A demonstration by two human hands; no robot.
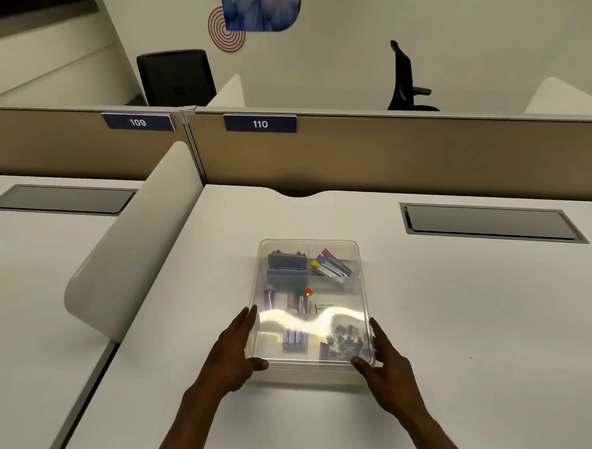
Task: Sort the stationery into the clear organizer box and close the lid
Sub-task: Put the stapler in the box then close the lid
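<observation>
Two hands are gripping one clear organizer box (309,371) sitting on the white desk (454,318). The left hand (236,350) is clasping the near left corner, fingers along the side, thumb on the lid (317,323). The right hand (388,364) is mirroring it at the near right corner. Between the thumbs, under the one lid, a heap of black binder clips (345,340) is lying nearer the right fingers, count unclear. Beyond the fingertips one dark stapler (287,261) and four colour-tipped clips (330,265) are showing. Farther back, two numbered signs (260,123) are hanging on the partition
</observation>
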